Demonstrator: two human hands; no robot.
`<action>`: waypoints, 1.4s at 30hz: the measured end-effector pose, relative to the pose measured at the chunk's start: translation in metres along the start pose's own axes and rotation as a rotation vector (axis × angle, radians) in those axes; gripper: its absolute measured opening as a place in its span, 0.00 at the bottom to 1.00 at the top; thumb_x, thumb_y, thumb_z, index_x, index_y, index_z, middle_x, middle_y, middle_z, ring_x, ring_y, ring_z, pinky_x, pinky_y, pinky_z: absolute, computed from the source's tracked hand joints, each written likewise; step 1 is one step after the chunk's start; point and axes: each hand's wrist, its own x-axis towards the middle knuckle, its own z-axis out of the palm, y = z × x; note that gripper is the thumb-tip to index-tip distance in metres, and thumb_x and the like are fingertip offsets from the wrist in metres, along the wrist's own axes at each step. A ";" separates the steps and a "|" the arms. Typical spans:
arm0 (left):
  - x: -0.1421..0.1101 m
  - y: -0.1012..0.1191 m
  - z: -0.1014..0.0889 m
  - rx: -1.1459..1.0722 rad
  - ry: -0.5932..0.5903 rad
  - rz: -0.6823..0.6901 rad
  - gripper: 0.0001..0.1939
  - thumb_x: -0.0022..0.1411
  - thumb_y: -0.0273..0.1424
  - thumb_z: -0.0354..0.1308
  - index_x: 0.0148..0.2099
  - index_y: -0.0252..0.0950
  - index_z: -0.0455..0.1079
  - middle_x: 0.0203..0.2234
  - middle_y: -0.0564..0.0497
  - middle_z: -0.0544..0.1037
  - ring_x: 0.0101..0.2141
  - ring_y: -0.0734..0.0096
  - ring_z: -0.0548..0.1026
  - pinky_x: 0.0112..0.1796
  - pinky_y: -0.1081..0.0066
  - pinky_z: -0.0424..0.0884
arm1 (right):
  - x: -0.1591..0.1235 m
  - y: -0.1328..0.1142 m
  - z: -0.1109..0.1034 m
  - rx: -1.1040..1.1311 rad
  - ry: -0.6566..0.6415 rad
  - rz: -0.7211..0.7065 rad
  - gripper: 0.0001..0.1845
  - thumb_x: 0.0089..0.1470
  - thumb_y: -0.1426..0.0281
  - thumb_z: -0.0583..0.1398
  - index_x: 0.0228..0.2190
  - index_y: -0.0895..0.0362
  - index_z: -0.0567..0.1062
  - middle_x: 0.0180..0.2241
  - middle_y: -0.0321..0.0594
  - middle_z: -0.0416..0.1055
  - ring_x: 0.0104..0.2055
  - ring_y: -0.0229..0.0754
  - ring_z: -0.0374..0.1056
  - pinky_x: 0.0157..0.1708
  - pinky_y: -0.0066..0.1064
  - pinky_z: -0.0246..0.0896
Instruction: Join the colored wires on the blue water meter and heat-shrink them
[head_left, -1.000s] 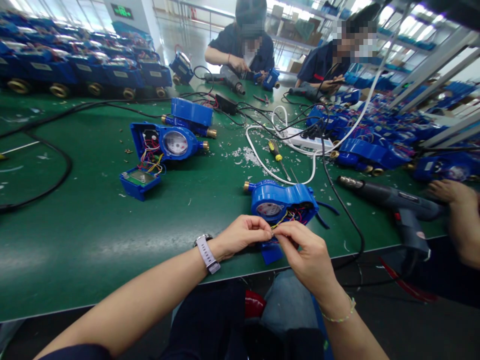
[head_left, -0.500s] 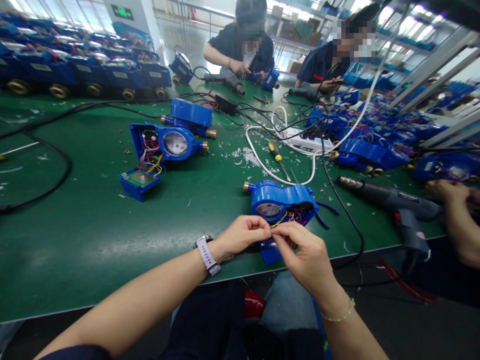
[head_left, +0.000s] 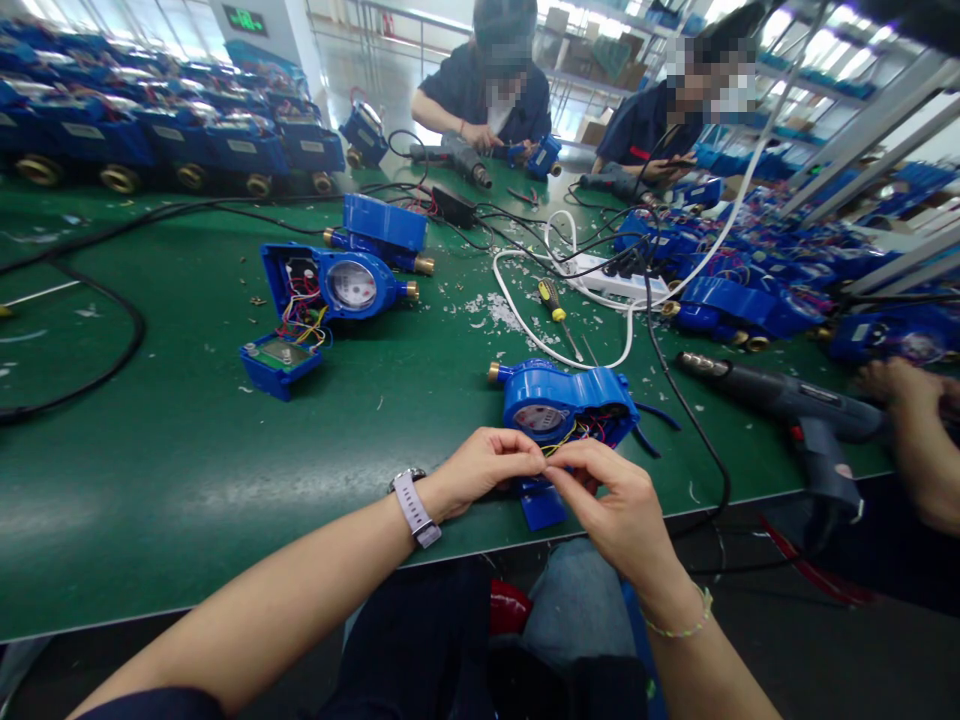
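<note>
A blue water meter with a round dial and an open wiring compartment lies close to the table's near edge. Coloured wires run out of it towards my fingertips. My left hand pinches thumb against forefinger at these wires, just in front of the dial. Tip to tip with it, my right hand is closed in a pinch on the wires too; their ends are hidden by the fingers. Below my hands shows the meter's blue cover, lying at the table edge.
Left of centre stands another opened meter with its circuit-board cover. A screwdriver, a white power strip and cables lie beyond. To the right are a heat gun and a co-worker's hands. Meters fill the back left.
Both hands keep their pinch at the wires, with only tiny shifts of the fingers. The view has moved very slightly; the meter stays where it was.
</note>
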 end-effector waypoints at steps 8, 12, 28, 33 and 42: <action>0.000 -0.001 0.001 -0.004 -0.037 0.001 0.17 0.45 0.41 0.66 0.28 0.31 0.71 0.20 0.56 0.67 0.20 0.81 0.57 0.23 0.74 0.48 | 0.003 -0.006 0.005 0.017 0.001 0.154 0.07 0.58 0.72 0.55 0.27 0.57 0.69 0.28 0.35 0.67 0.24 0.35 0.59 0.24 0.28 0.53; 0.002 -0.001 0.001 -0.013 -0.046 0.002 0.16 0.45 0.40 0.66 0.28 0.31 0.70 0.19 0.57 0.66 0.20 0.81 0.56 0.24 0.74 0.47 | 0.004 -0.005 0.007 0.090 0.010 0.237 0.07 0.57 0.69 0.56 0.27 0.57 0.69 0.27 0.35 0.66 0.24 0.35 0.59 0.24 0.27 0.53; 0.002 0.000 0.001 -0.058 -0.071 0.012 0.14 0.46 0.37 0.66 0.28 0.30 0.71 0.19 0.57 0.67 0.21 0.81 0.57 0.24 0.74 0.48 | 0.005 -0.004 0.007 0.147 0.020 0.299 0.07 0.53 0.68 0.56 0.25 0.57 0.69 0.28 0.39 0.69 0.28 0.40 0.64 0.25 0.29 0.56; 0.001 -0.002 0.001 -0.064 -0.073 0.028 0.16 0.46 0.39 0.67 0.28 0.30 0.71 0.20 0.56 0.68 0.21 0.81 0.58 0.24 0.75 0.50 | 0.005 -0.006 0.005 0.164 0.007 0.288 0.06 0.53 0.69 0.57 0.25 0.57 0.70 0.28 0.39 0.69 0.29 0.40 0.65 0.25 0.28 0.56; 0.001 0.002 0.004 -0.106 -0.074 -0.001 0.17 0.43 0.39 0.70 0.26 0.29 0.72 0.19 0.56 0.70 0.23 0.79 0.62 0.29 0.75 0.58 | -0.001 -0.006 0.004 0.137 0.018 0.231 0.06 0.55 0.72 0.56 0.26 0.56 0.70 0.30 0.38 0.68 0.30 0.39 0.65 0.26 0.27 0.58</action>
